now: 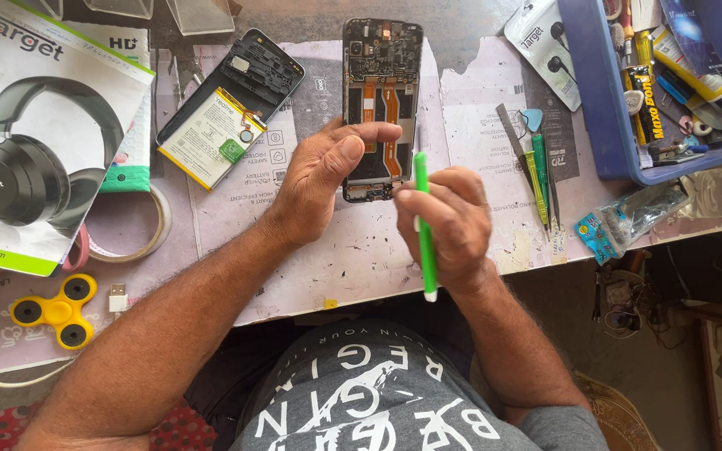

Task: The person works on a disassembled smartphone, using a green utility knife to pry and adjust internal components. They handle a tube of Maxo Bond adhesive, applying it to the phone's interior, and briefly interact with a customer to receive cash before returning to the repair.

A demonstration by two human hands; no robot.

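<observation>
- The opened phone (382, 92) lay upright at the middle of the worn mat (344, 250), its lower edge hidden behind our 2 hands.
- Our left hand (319, 179) lay curled over the phone's lower left side, thumb stretched across it, gripping nothing else.
- Our right hand (453, 225) was closed round a green pry tool (424, 225), held upright; whether its tip touched the phone we could not tell.
- A back cover with battery (227, 108) lay just left; the blue tray (628, 125) was cut off at right.
</observation>
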